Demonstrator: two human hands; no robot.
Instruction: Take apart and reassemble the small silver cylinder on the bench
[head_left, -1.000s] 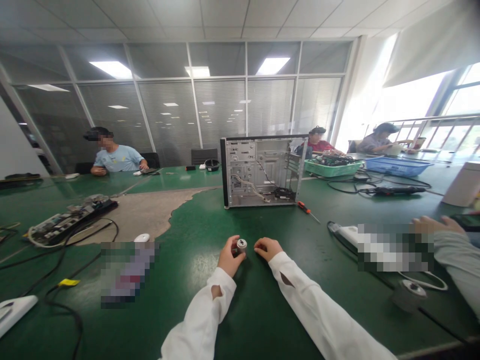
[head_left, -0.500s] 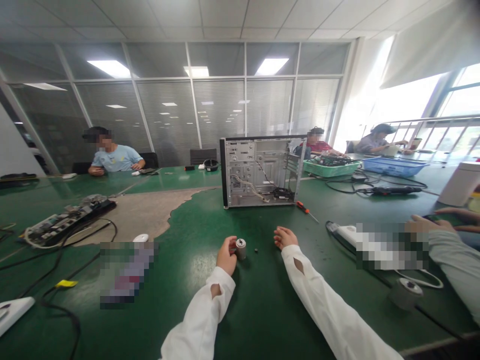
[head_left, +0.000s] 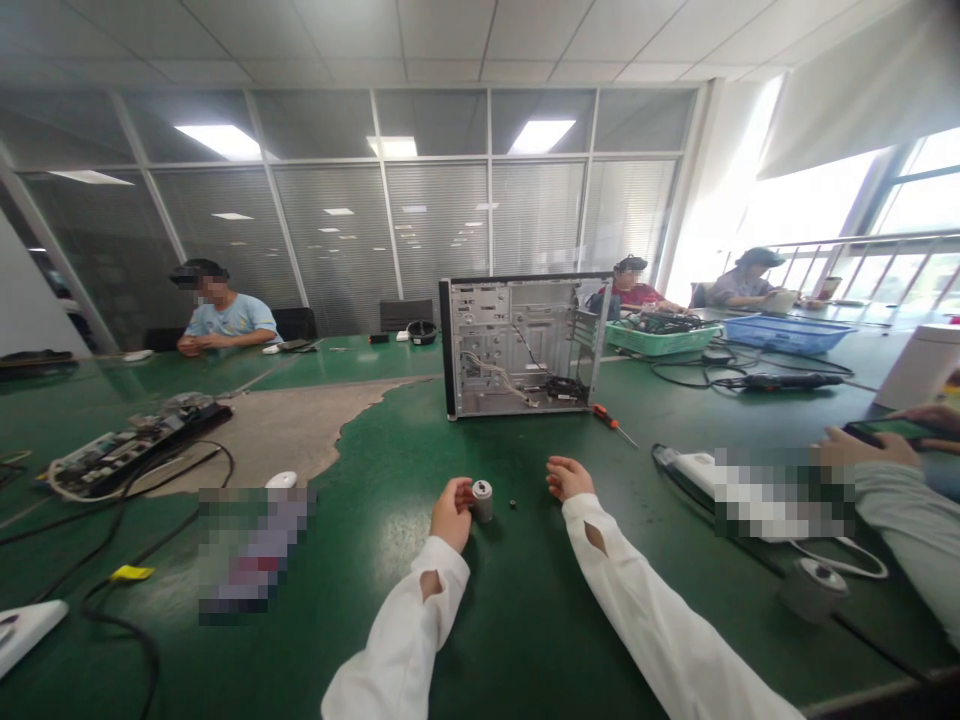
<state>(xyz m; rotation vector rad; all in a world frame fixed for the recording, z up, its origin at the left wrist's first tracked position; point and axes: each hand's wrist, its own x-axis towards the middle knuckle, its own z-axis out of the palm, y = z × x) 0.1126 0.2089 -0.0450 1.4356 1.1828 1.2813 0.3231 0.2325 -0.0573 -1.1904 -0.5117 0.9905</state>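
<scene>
The left hand (head_left: 451,512) fingers curl against the upright small grey canister (head_left: 482,499); a tiny dark screw (head_left: 512,503) lies loose beside it; the right hand (head_left: 568,477) rests loosely curled, holding nothing; the open computer case (head_left: 525,345) stands untouched

No lettering, brand, number or sign can be read anywhere in this view. The open grey metal computer case (head_left: 525,345) near the middle of the green bench (head_left: 420,440) shows no legible marking, and two patches on the bench, towards its left and right edges, are blurred beyond reading.
</scene>
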